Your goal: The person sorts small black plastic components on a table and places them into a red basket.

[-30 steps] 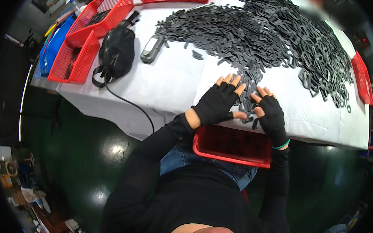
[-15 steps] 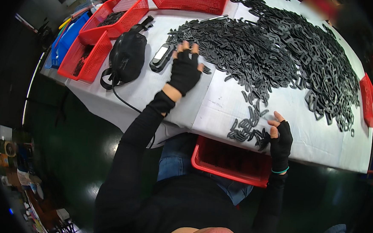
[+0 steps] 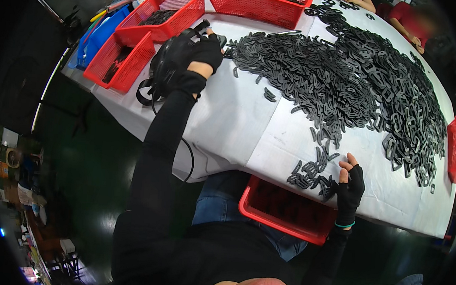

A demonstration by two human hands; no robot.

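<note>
My left hand [image 3: 207,55], in a black fingerless glove, is closed round a dark handheld device [image 3: 222,40] at the far left of the tabletop. The hand covers most of that device. Just left of it lies a black zipped pouch [image 3: 171,66], partly behind my hand. My right hand [image 3: 351,191], gloved the same way, rests near the front edge with fingers loosely bent and apart, nothing visible in them. Beside it is a small cluster of dark elongated loops [image 3: 309,176]. A large heap of such loops [image 3: 305,71] spreads across the table beyond.
Red perforated baskets [image 3: 160,15] line the far left, with a blue bin [image 3: 96,38] behind. A red tray [image 3: 286,209] sits below the front edge at my lap. Another heap of wider dark loops [image 3: 410,112] lies right. Two other people's hands [image 3: 417,43] show at the far side.
My left hand has moved away from me, shifting the handheld device farther back. A few loops now lie apart from the heap's left edge. My right hand stays beside the small cluster.
</note>
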